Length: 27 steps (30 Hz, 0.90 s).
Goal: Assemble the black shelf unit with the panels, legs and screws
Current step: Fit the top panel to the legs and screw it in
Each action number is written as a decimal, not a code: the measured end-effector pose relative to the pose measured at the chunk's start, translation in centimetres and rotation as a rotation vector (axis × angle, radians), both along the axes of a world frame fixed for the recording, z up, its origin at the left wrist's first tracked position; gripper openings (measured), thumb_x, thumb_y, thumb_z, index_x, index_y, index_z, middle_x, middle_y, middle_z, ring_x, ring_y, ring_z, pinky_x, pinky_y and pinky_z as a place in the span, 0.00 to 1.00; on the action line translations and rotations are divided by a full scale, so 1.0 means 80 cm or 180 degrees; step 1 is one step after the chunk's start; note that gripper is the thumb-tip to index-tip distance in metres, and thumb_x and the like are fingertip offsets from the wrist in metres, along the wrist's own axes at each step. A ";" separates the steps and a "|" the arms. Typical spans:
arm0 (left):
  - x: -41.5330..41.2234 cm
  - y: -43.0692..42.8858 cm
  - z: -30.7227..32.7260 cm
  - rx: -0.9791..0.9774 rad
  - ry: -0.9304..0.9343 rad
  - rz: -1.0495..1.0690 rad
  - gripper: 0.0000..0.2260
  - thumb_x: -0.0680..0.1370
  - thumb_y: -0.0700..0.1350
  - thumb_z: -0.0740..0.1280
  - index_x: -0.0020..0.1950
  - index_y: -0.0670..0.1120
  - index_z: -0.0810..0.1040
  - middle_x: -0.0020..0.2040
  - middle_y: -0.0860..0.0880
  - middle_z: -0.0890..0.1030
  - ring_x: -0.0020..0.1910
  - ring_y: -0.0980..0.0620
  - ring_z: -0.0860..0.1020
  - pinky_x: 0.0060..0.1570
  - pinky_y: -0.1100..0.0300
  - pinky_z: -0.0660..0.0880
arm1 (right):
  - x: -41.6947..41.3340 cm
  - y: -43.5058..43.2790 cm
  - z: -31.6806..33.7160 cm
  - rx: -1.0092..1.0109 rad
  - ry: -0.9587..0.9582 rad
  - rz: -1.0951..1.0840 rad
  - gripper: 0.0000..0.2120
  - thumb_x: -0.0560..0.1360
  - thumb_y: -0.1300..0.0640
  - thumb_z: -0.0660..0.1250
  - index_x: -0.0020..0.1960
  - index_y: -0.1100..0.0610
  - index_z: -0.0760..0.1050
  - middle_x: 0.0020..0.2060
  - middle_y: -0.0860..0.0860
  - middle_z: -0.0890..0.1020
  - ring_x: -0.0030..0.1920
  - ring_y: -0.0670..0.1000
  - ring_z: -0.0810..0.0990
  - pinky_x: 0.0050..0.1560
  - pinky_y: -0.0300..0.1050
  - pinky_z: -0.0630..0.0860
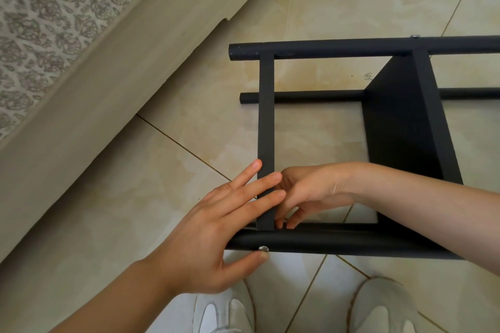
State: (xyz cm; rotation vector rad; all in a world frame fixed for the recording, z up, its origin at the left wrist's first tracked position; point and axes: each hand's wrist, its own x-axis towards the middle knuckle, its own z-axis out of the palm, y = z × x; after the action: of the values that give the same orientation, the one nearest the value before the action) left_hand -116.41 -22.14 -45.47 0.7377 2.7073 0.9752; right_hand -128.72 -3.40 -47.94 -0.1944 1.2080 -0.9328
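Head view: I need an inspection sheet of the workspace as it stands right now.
Surface: beige tiled floor.
Job's things: black shelf unit on its side; silver screw in the near leg; second screw in the far leg.
Clutter: nothing seen.
Grips: left hand, fingers straight across the end panel, thumb at the silver screw; right hand curled behind that panel, hold unclear.
Cables: nothing seen.
Surroundings: pale furniture base, patterned fabric, shoes.

Head-worn wide-angle view, pitched steeply down.
We're looking forward and down from above the person's own shoes [224, 311], close over the black shelf unit [400, 121] lying on the tiled floor [167, 197].
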 end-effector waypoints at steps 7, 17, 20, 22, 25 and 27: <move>0.000 0.000 0.000 -0.0038 0.0033 0.0011 0.30 0.77 0.52 0.67 0.78 0.48 0.65 0.80 0.54 0.60 0.81 0.48 0.53 0.76 0.61 0.55 | 0.008 -0.003 -0.004 0.0122 0.0157 0.0031 0.15 0.77 0.65 0.64 0.62 0.70 0.74 0.50 0.60 0.79 0.47 0.54 0.77 0.54 0.49 0.74; 0.001 0.000 0.000 -0.0018 0.0000 0.0011 0.30 0.77 0.51 0.68 0.78 0.48 0.65 0.80 0.54 0.60 0.81 0.48 0.53 0.76 0.62 0.55 | 0.009 -0.002 -0.003 0.0113 0.0112 -0.0035 0.19 0.75 0.65 0.66 0.64 0.69 0.73 0.59 0.65 0.78 0.49 0.55 0.76 0.56 0.50 0.74; 0.000 0.000 0.000 -0.0026 0.0004 0.0011 0.30 0.77 0.51 0.68 0.78 0.49 0.65 0.80 0.54 0.59 0.81 0.49 0.52 0.76 0.63 0.54 | 0.005 -0.002 0.000 0.0135 0.0156 0.0011 0.15 0.78 0.63 0.64 0.62 0.69 0.74 0.53 0.61 0.79 0.46 0.53 0.77 0.52 0.45 0.75; 0.001 0.000 0.000 -0.0016 -0.0002 0.0013 0.30 0.77 0.51 0.68 0.78 0.49 0.65 0.80 0.55 0.59 0.81 0.48 0.52 0.76 0.62 0.55 | 0.004 0.001 0.000 0.0084 0.0065 -0.0075 0.14 0.78 0.63 0.65 0.61 0.69 0.75 0.53 0.61 0.78 0.47 0.53 0.76 0.51 0.44 0.75; 0.000 0.001 0.001 -0.0012 0.0001 0.0014 0.30 0.77 0.52 0.68 0.78 0.48 0.65 0.80 0.54 0.59 0.81 0.48 0.52 0.76 0.62 0.55 | 0.007 0.004 -0.003 -0.0038 -0.0026 -0.0233 0.14 0.72 0.65 0.67 0.57 0.67 0.77 0.51 0.63 0.77 0.48 0.55 0.76 0.54 0.47 0.75; 0.000 0.001 0.001 -0.0015 0.0000 0.0020 0.30 0.77 0.52 0.67 0.78 0.48 0.65 0.80 0.54 0.59 0.81 0.48 0.52 0.76 0.62 0.55 | 0.010 0.003 -0.005 -0.0068 -0.0004 -0.0306 0.10 0.72 0.67 0.67 0.53 0.64 0.78 0.49 0.63 0.76 0.47 0.55 0.76 0.54 0.48 0.74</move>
State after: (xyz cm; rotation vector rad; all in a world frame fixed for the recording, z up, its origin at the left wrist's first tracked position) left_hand -116.42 -22.08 -45.35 0.7288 2.7125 0.9698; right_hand -127.89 -3.15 -48.35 -0.1539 1.2151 -1.0295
